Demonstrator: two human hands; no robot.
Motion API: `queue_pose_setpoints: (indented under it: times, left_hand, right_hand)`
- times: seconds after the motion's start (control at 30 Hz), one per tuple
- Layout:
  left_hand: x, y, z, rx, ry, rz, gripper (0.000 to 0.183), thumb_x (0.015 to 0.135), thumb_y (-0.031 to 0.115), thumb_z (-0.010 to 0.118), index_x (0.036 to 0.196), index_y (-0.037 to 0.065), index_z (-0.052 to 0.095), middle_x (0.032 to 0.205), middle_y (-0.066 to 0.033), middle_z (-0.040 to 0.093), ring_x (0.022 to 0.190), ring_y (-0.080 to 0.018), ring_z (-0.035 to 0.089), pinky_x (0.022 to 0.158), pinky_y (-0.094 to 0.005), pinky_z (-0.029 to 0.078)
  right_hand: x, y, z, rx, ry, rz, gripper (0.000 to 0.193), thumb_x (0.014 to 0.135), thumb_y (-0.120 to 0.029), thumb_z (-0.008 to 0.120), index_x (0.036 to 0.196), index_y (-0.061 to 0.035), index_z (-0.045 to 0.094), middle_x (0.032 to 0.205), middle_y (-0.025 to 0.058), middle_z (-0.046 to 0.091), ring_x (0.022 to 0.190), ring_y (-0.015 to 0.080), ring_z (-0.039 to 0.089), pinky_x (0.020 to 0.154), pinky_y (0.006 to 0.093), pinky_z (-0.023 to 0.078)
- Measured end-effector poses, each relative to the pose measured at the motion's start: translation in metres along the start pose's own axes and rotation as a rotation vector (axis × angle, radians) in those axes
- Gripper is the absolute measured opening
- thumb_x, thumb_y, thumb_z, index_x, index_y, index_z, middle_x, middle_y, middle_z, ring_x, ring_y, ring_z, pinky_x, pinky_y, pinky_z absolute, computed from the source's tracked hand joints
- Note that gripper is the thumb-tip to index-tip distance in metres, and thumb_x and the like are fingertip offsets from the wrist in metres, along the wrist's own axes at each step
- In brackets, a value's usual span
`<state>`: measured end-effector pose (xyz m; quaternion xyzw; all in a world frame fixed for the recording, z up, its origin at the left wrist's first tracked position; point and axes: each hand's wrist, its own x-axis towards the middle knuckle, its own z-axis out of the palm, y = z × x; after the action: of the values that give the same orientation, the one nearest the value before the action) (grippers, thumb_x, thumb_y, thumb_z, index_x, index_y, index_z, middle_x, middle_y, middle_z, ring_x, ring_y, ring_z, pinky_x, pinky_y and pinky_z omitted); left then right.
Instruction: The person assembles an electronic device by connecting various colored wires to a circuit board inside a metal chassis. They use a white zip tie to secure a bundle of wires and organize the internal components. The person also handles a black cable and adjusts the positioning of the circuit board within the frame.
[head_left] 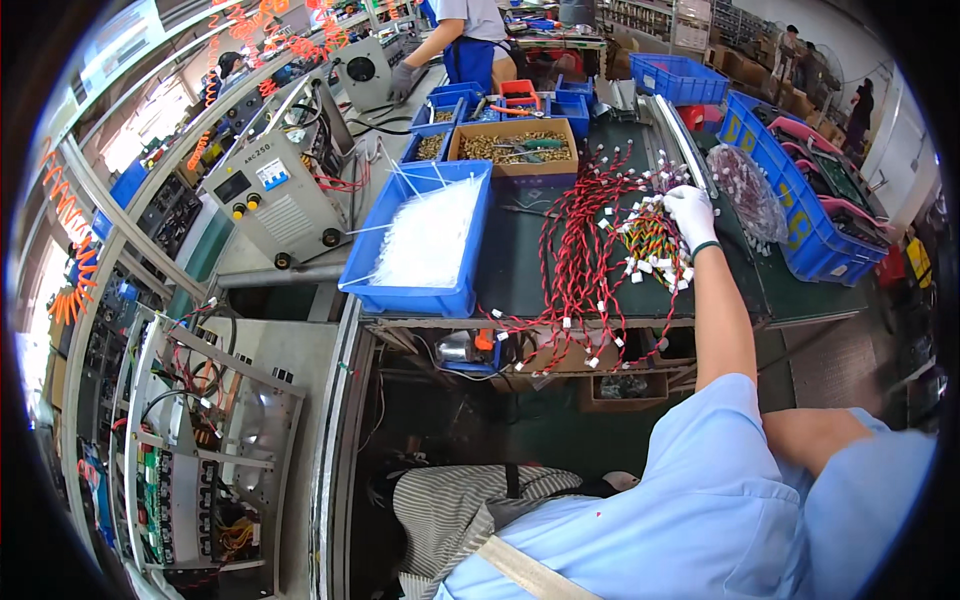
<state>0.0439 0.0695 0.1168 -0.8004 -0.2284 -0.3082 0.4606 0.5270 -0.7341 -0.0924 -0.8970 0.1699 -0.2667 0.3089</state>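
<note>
The right hand (pixel 690 215), covered by a white glove, is held over the right part of the worktable (pixel 505 262), its fingers bent toward a bundle of multicoloured wire leads (pixel 645 238) with white connectors. Whether a lead is gripped cannot be told, as the fingertips are obscured. The left hand is not shown. Just left of the bundle, red-and-black twisted cables (pixel 572 235) are spread out, their near ends draped over the front edge. Farther left, thin white strips (pixel 432 230) are held in a blue bin (pixel 415 300). Behind the cables, small brass-coloured parts (pixel 480 147) are contained in a cardboard box (pixel 515 170). To the hand's right, a clear plastic bag (pixel 748 195) is placed beside a large blue crate (pixel 832 262).
</note>
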Motion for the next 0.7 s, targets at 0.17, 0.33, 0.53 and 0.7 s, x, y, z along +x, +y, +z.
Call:
queue_pose_setpoints:
  times: [0.17, 0.33, 0.53, 0.7]
  left_hand:
    - [0.001, -0.005, -0.003, -0.04, -0.061, -0.015, 0.047, 0.094, 0.037, 0.059, 0.123, 0.0, 0.06, 0.11, -0.0158, 0.068, 0.093, -0.0273, 0.068, 0.08, -0.0348, 0.055]
    - [-0.015, -0.016, -0.015, -0.07, 0.147, -0.052, 0.047, 0.1, 0.023, 0.047, 0.143, 0.003, 0.041, 0.141, -0.0183, 0.048, 0.125, -0.0344, 0.049, 0.104, -0.0411, 0.039]
    - [-0.021, 0.145, -0.078, -1.644, -0.251, -0.69, 0.051, 0.087, 0.008, 0.063, 0.135, 0.0, 0.047, 0.131, -0.0142, 0.054, 0.109, -0.0215, 0.059, 0.092, -0.0342, 0.049]
    - [-0.038, 0.177, -0.087, -2.046, -0.297, -0.789, 0.071, 0.085, 0.006, 0.067, 0.147, 0.003, 0.032, 0.139, -0.0154, 0.049, 0.112, -0.0199, 0.057, 0.094, -0.0317, 0.048]
  right_hand:
    - [0.024, -0.03, -0.01, 0.837, 0.144, 0.028, 0.019, 0.093, -0.005, 0.056, 0.11, 0.0032, 0.06, 0.095, 0.0082, 0.067, 0.08, 0.0131, 0.065, 0.071, 0.0229, 0.052]
    - [0.004, -0.149, -0.023, 0.988, -0.028, -0.12, 0.015, 0.093, -0.013, 0.059, 0.106, -0.004, 0.061, 0.087, 0.0017, 0.066, 0.06, 0.0012, 0.047, 0.054, 0.0176, 0.038]
    - [-0.231, -0.363, 0.023, 1.069, -0.814, -0.436, 0.011, 0.093, -0.005, 0.056, 0.102, -0.0039, 0.064, 0.084, -0.0014, 0.063, 0.052, -0.0021, 0.04, 0.047, 0.015, 0.03]
    - [-0.371, -0.418, 0.036, 1.168, -1.58, -0.416, 0.015, 0.092, 0.0, 0.058, 0.105, -0.0024, 0.064, 0.084, 0.0, 0.066, 0.054, -0.0026, 0.041, 0.048, 0.0151, 0.031]
